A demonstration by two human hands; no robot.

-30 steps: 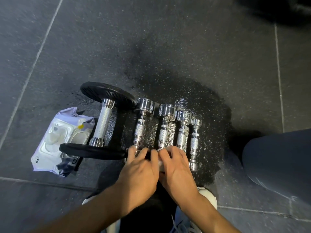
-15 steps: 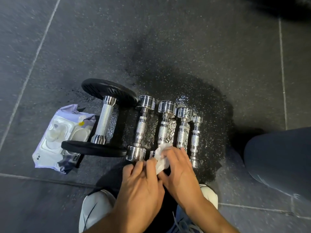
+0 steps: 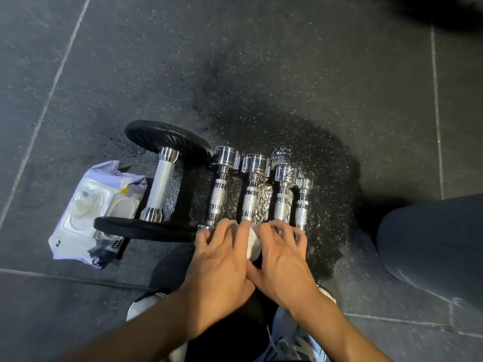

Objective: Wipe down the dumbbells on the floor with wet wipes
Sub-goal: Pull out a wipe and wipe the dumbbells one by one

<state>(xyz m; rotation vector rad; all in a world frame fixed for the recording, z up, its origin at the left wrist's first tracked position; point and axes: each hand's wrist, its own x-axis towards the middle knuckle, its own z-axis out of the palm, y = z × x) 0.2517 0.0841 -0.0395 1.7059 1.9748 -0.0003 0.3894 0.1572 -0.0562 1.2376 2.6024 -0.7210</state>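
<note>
floor [image 3: 261,61]: dark grey speckled rubber tiles with pale seams. a glossy black wet patch [image 3: 329,184] spreads under and to the right of the weights.

row of weights, left to right, all lying flat with handles pointing away from the person:
- large dumbbell [image 3: 163,189], two black round plates on a knurled steel handle.
- four chrome dumbbells, close side by side and shrinking in size to the right: first chrome dumbbell [image 3: 219,197], second chrome dumbbell [image 3: 251,202], third chrome dumbbell [image 3: 282,205], fourth chrome dumbbell [image 3: 302,207].

wet-wipe pack [image 3: 96,212]: lilac and white soft pack with a clear plastic flip lid. it lies on the floor just left of the large dumbbell, partly under the near plate.

left hand [image 3: 222,265]: fingers extended and spread, released, resting on the near ends of the first and second chrome dumbbells. the index finger lies along the left edge of the wipe.

right hand [image 3: 282,262]: fingers bent, grasping the crumpled white wet wipe [image 3: 253,244] on the thumb side and covering the near ends of the third and fourth chrome dumbbells.

wet wipe position: between the two hands, at the near end of the second chrome dumbbell.

both thumbs touch below the wipe.

lower edge: white shoes [image 3: 141,309]. right side: a bent knee [image 3: 431,244] in dark blue-grey fabric.
</note>
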